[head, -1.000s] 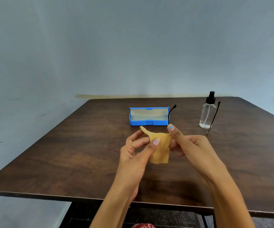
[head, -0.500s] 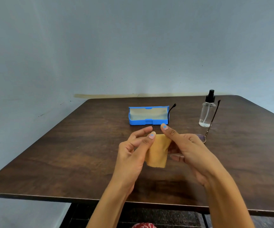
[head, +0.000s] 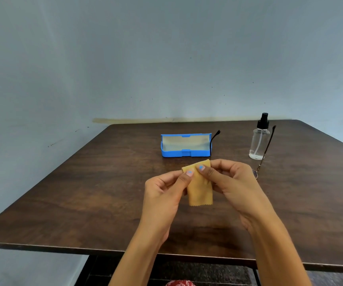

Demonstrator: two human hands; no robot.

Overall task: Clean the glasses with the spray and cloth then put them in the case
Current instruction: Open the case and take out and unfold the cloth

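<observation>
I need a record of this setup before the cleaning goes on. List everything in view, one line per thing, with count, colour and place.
cloth: one, yellow, held up over the table in front of the case, pinched at its top edge
case: one, blue, open, middle of the table toward the wall
spray bottle: one, clear with black pump, far right of the table
glasses: one pair, thin dark frame, on the table behind the right hand, one temple rising beside the spray bottle
table: one, dark brown wood, against the pale wall
left hand: one, pinches the cloth
right hand: one, pinches the cloth
</observation>
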